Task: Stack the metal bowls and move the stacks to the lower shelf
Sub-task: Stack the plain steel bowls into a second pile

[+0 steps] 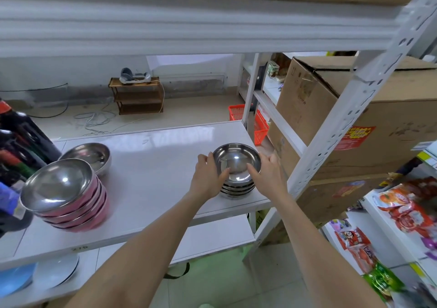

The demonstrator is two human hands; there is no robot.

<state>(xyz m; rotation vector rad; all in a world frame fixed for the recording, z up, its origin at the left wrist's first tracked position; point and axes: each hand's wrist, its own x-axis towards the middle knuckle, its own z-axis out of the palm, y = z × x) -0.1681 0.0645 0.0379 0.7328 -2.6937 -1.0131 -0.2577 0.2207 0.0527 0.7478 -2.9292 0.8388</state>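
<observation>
The left hand (208, 177) and the right hand (266, 174) hold the stack of metal bowls (237, 173) between them, one on each side.

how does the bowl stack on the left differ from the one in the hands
The left stack has pink outsides, leans, and sits untouched; the right stack is all steel, smaller, upright, and gripped by the left hand and right hand. Both are nested metal bowls on the same shelf.
</observation>
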